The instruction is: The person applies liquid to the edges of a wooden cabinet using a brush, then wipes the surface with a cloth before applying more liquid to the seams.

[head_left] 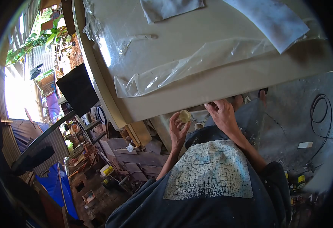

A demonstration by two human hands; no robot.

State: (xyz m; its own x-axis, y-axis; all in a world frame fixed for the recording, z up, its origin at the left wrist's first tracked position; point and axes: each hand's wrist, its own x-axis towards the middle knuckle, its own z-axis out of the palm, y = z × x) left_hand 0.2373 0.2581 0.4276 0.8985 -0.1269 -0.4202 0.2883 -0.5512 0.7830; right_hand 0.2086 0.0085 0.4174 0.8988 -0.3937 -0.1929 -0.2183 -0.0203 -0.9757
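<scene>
My left hand (178, 130) is closed around a small round, translucent yellowish cup (184, 116), its opening facing up, just below the front edge of a large beige panel (166, 108). At that same edge, my right hand (223, 116) has its fingers bent and pinched together. Whether its fingertips hold something small or only press on the edge is hidden. Clear plastic film (166, 78) lies wrinkled across the panel beyond both hands.
Two whitish cloths (270, 22) lie on the panel's far part. A black hose (320, 117) coils on the concrete floor at right. Wooden boards (138, 133) stand below the panel's left corner. A blue tarp (60, 186) and scattered clutter are at lower left.
</scene>
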